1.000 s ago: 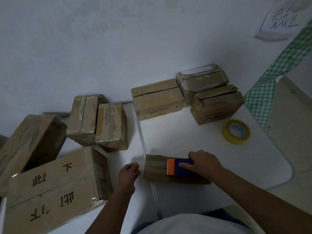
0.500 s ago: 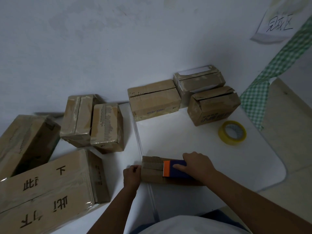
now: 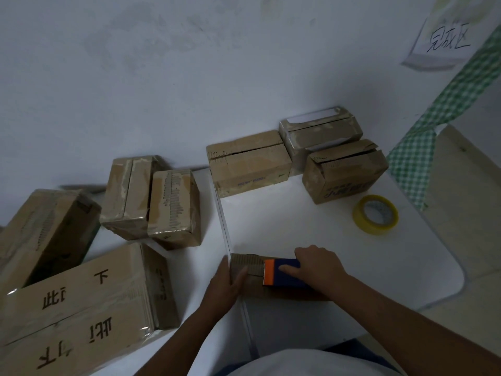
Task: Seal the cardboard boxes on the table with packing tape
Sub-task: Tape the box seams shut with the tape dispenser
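**Running the tape down the small box**

The small box lies at the near edge of the tabletop, directly under both hands. The right hand is wrapped around the blue tape dispenser, forefinger laid along its body, with the orange cutter end facing the left hand. The left hand braces the box's end, thumb over the top edge and fingers against the side, so it is grasping the box, not resting free.

To do this step well, the dispenser should probably stay pressed flat against the cardboard as it travels toward the left hand, keeping the strip centred on the flap seam; whether tape is already laid behind it cannot be told from here. The left hand ought to hold firm so the light box does not slide or tip. At the edge, a short overhang folded down the side, then a twist against the cutter teeth, would give a clean end.

Beyond the right hand sit three more boxes and a yellow tape roll.
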The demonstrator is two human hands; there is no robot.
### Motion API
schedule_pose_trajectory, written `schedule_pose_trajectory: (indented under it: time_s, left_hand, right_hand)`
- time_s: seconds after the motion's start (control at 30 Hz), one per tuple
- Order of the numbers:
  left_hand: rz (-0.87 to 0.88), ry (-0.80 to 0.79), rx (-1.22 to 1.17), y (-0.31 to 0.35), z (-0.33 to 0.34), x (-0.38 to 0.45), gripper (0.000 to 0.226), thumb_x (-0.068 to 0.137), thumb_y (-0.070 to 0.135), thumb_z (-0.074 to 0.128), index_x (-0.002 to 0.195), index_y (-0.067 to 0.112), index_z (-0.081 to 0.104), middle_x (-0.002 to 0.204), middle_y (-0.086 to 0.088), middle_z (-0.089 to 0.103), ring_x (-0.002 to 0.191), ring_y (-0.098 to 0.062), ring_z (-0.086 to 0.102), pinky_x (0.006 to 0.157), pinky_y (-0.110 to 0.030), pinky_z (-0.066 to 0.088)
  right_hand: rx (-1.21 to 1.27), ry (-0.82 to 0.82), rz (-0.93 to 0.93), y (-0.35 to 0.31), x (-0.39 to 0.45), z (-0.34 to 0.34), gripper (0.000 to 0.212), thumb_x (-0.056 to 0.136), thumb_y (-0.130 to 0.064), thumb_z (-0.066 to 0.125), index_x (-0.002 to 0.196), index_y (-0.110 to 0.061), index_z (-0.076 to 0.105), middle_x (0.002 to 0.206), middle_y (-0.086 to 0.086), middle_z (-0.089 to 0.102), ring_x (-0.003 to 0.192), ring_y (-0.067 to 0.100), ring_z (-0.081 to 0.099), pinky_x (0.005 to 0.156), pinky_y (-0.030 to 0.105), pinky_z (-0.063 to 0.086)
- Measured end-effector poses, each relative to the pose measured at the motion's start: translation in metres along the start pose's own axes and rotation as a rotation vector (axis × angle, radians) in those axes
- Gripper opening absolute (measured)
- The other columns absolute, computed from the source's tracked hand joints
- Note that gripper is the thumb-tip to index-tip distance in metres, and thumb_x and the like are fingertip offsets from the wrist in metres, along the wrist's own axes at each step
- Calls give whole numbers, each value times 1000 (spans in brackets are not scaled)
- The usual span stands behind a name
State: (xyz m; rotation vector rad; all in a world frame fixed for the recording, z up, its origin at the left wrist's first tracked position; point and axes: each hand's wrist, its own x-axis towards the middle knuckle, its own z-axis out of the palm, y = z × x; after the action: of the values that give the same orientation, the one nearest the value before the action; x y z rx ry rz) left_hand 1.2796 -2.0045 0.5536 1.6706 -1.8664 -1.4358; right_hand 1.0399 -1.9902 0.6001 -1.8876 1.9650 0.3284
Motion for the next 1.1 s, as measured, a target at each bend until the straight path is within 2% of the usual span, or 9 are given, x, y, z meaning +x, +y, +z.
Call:
schedule_pose_trajectory:
  time_s: [0.03,0.07,0.1,0.17,0.37,0.57,0.73,0.93,1.1]
  left_hand:
    - [99,-26,134,1,-3,3,64,93,54,52,145,20,36,149,-3,44,137,-22,44,107,-25,41]
    - [212,-78,376,1,-3,6,80,93,56,54,155,20,19,162,-4,18,150,-24,19,121,-34,23]
    - [329,-142,605,0,-2,11,91,91,59,55,156,21,4,163,-1,-4,152,-20,-2,123,-36,3]
    - [463,-262,846,2,0,20,102,88,62,57,157,21,-6,163,2,-15,151,-18,-14,120,-35,-11]
    - [532,-284,770,-3,-3,32,105,82,56,69,157,19,6,165,-1,11,152,-18,7,122,-33,-3]
    - [526,-294,704,-2,-6,33,100,82,52,72,156,23,11,162,1,17,149,-17,16,122,-33,2]
    - [501,-320,736,3,-10,36,101,82,54,71,157,22,12,162,3,16,148,-15,16,120,-27,-1]
    - [436,-327,765,8,-24,46,101,80,52,74,156,24,13,161,3,18,146,-16,22,122,-33,10]
    - [279,-362,968,16,-23,55,106,84,65,61,158,24,-3,166,3,-4,153,-22,-7,120,-47,-8]
  right_hand:
    - [-4,3,3,0,0,0,56,86,-74,41,91,-18,51,94,4,63,72,15,52,61,27,39]
    - [-12,7,6,0,0,1,58,86,-74,40,93,-18,53,93,3,63,71,14,50,61,27,39]
    - [-23,12,10,0,0,1,59,86,-74,40,95,-18,54,93,3,63,71,14,50,60,27,39]
    - [-47,19,15,-1,1,0,61,85,-75,40,97,-17,56,93,3,63,72,15,53,60,27,39]
    - [-2,-70,-4,8,2,-6,56,84,-75,43,88,-20,49,84,1,55,70,15,49,61,29,39]
    - [11,-76,-75,37,-9,-21,56,83,-76,43,80,-21,46,68,-5,42,59,11,43,52,28,32]
    - [1,-156,6,108,-31,-28,54,85,-74,43,77,-21,49,69,-4,44,63,12,44,62,33,41]
    - [31,-140,9,98,-25,-15,54,86,-73,43,76,-20,47,69,-4,43,59,10,41,58,31,35]
    - [50,-122,47,86,-23,-12,55,88,-71,43,66,-22,36,68,-3,42,67,18,49,60,30,38]
